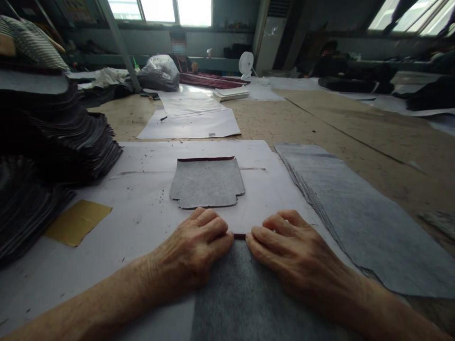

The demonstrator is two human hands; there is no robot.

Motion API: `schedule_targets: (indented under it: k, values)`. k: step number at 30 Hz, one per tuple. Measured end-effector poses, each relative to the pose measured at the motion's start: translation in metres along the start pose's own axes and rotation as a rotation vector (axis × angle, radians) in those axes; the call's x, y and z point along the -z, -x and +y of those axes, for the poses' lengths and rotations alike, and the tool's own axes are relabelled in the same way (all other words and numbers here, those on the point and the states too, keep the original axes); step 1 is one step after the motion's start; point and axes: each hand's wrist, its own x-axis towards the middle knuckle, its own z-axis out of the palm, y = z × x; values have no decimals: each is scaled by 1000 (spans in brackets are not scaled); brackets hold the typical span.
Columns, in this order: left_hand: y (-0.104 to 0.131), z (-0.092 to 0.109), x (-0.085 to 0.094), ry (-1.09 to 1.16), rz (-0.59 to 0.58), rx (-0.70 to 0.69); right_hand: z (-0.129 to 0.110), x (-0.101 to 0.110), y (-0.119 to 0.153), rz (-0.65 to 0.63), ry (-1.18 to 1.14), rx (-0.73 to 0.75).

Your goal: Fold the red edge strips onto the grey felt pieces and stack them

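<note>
A gray fabric panel (234, 303) lies nearest the camera at the bottom center of the frame, its near end cut off by the lower border and much of its right side hidden under the right hand (295, 251) and forearm. Its far edge, a dark strip (240, 236), runs crosswise just below the frame's middle, showing only in the short gap between the hands; how far the panel extends lengthwise cannot be told. The left hand (194, 246) has a narrow grip on the left part of that edge, thumb close against the curled fingers, and the right hand's grip is likewise narrow on the right part; some fingertips are hidden. Just beyond, at center, a notched gray piece (208, 182) lies with its long axis left to right, a dark red band along its upper edge and cutouts at its lower corners, on a white sheet (142, 227). Overlapping gray panels (369, 213) slant toward the lower right. Dark fabric stacks (60, 137) are cut off at the left border, beside a gold card (81, 221). Across the tan tabletop (263, 118), upper left of center, a clear plastic bag (161, 68) holds something gray, hard to make out. At upper left, a person in a striped top (33, 42) is partly out of frame.
</note>
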Motion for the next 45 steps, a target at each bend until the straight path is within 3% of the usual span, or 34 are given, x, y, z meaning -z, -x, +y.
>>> schedule_targets:
  k: [5,8,15,21,30,39,43,45]
  values:
    - [-1,-1,2,20,-82,16,-7,-2,-4,16,42,-37]
    - [1,-3,5,36,-108,27,-11,-3,-7,-55,66,-51]
    - [19,-13,13,99,26,57,-15,-3,-8,-75,122,-48]
    - [22,-14,18,52,7,23,-15,-2,-13,-110,115,-44]
    - [23,-10,21,14,-7,2,-19,1,-27,-268,121,-96]
    - [40,17,14,-83,147,50,-16,0,-36,-187,97,-37]
    - [39,18,19,-79,39,89,-14,-1,-38,-149,89,-6]
    - [39,16,17,-80,41,90,-14,-1,-38,-160,88,2]
